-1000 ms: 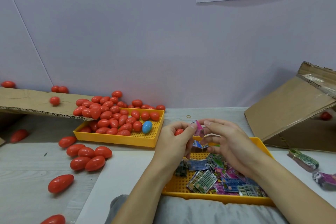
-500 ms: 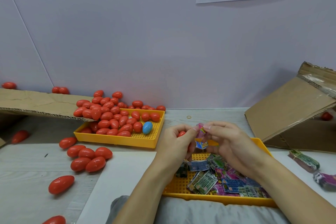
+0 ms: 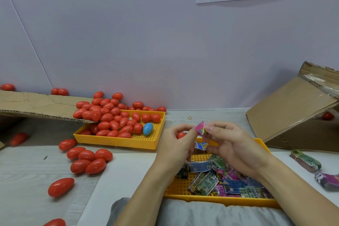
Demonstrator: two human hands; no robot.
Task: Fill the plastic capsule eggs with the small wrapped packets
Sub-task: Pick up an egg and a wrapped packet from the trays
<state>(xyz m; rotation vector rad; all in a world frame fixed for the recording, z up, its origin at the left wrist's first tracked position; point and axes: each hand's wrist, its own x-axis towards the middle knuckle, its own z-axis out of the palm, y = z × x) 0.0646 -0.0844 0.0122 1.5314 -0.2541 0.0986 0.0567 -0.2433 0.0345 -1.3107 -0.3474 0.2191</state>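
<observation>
My left hand (image 3: 175, 145) curls round a red capsule egg (image 3: 181, 135), of which only a small part shows between the fingers. My right hand (image 3: 227, 145) pinches a small pink wrapped packet (image 3: 200, 128) at the fingertips, and my left thumb touches the same packet. Both hands hover over the far end of a yellow tray (image 3: 176, 191) holding several coloured packets (image 3: 216, 178). A blue packet (image 3: 201, 146) shows just under the hands.
A second yellow tray (image 3: 152, 140) at the left holds many red eggs and one blue egg (image 3: 147, 128). Loose red eggs (image 3: 86, 159) lie on the table. Cardboard pieces stand at left (image 3: 36, 104) and right (image 3: 293, 115). Packet bundles (image 3: 308, 161) lie at far right.
The hands stayed together over the tray and shifted slightly. The pink packet has been folded or turned between the fingertips beside the egg.
</observation>
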